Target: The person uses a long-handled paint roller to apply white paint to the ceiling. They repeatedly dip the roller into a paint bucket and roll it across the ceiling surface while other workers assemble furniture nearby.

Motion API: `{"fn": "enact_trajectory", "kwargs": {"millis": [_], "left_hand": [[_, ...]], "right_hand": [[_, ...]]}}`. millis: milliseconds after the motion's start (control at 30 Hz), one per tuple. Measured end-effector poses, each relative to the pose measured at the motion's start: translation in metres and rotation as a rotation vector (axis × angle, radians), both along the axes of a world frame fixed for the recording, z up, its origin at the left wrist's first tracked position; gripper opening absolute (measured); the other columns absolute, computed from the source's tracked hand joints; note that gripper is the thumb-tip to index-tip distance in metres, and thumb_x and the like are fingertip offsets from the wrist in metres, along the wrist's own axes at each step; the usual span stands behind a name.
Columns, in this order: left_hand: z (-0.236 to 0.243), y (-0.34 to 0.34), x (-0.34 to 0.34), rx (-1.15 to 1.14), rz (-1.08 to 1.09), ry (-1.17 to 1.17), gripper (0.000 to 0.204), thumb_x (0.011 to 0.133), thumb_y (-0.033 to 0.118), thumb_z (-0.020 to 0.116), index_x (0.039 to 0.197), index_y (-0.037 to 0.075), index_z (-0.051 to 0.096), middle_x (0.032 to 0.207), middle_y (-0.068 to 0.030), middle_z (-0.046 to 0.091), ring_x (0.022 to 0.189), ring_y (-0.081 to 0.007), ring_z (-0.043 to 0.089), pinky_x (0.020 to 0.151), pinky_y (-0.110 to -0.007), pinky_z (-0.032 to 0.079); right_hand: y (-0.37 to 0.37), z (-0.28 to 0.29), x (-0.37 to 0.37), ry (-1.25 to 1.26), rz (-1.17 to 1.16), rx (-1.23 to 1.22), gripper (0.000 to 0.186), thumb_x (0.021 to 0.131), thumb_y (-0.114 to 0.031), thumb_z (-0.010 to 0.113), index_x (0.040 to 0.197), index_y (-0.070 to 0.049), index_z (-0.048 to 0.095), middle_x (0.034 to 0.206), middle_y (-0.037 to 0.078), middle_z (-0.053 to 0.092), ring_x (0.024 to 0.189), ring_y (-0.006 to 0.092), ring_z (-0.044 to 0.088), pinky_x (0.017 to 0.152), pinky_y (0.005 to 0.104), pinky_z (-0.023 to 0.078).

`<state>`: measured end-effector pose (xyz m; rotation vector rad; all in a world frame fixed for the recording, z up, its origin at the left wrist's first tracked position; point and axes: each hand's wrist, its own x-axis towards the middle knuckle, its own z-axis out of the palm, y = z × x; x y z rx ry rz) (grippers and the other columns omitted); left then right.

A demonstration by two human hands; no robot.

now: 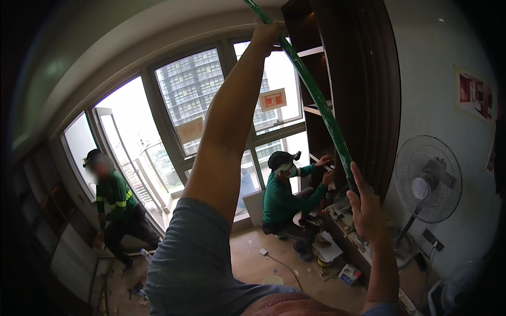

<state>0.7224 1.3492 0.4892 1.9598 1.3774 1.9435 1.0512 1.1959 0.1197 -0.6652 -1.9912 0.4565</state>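
A long green pole (321,102) with pale scuffs and spots runs slantwise from the top edge down toward the right. My left hand (267,34) is raised high with the arm stretched out, its fingers wrapped round the upper part of the pole. Lower down, my right hand (367,208) holds the pole near its visible lower end. The thumb and one finger of that hand stretch along the pole, and its other fingers are mostly hidden. The pole's top lies outside the view.
One person in green (287,200) crouches by the dark shelving (363,105); another person (118,203) stoops by the open balcony door at left. A standing fan (428,179) is at right. A cable (282,263), a white bottle (349,274) and scraps lie on the floor.
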Motion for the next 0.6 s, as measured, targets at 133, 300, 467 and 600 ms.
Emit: {"fn": "enact_trajectory", "kwargs": {"millis": [133,300,467,600], "left_hand": [[-0.018,-0.019,0.004,-0.053,-0.001,-0.065,0.039,0.105,0.027,0.052,0.132,0.007,0.032,0.103,-0.0201,0.068,0.084,-0.0328,0.072,0.074,-0.051,0.062],[-0.036,-0.023,-0.013,-0.105,0.004,-0.066,0.034,0.107,0.025,0.049,0.132,0.008,0.034,0.108,-0.0203,0.069,0.086,-0.0320,0.073,0.077,-0.049,0.062],[-0.059,-0.044,-0.018,-0.132,-0.112,-0.072,0.034,0.107,0.027,0.051,0.132,0.008,0.039,0.108,-0.0187,0.071,0.088,-0.0310,0.073,0.079,-0.049,0.062],[-0.063,-0.064,-0.022,-0.104,-0.122,-0.066,0.034,0.106,0.027,0.051,0.132,0.007,0.040,0.107,-0.0180,0.071,0.089,-0.0308,0.073,0.081,-0.050,0.062]], "right_hand": [[-0.017,-0.061,0.027,-0.035,-0.025,-0.018,0.062,0.104,-0.014,0.050,0.161,-0.021,0.026,0.132,0.027,0.061,0.114,0.0493,0.062,0.096,0.0493,0.049],[-0.040,-0.115,0.050,-0.095,0.015,-0.206,0.060,0.103,-0.015,0.050,0.160,-0.013,0.029,0.138,0.030,0.056,0.125,0.0508,0.054,0.100,0.0485,0.047],[-0.050,-0.162,0.057,-0.063,-0.025,-0.153,0.057,0.103,-0.017,0.052,0.156,-0.008,0.035,0.139,0.028,0.057,0.125,0.0479,0.057,0.101,0.0456,0.048],[-0.061,-0.160,0.049,0.020,0.031,-0.266,0.055,0.103,-0.019,0.053,0.154,-0.007,0.038,0.142,0.026,0.055,0.127,0.0460,0.056,0.103,0.0444,0.047]]}}
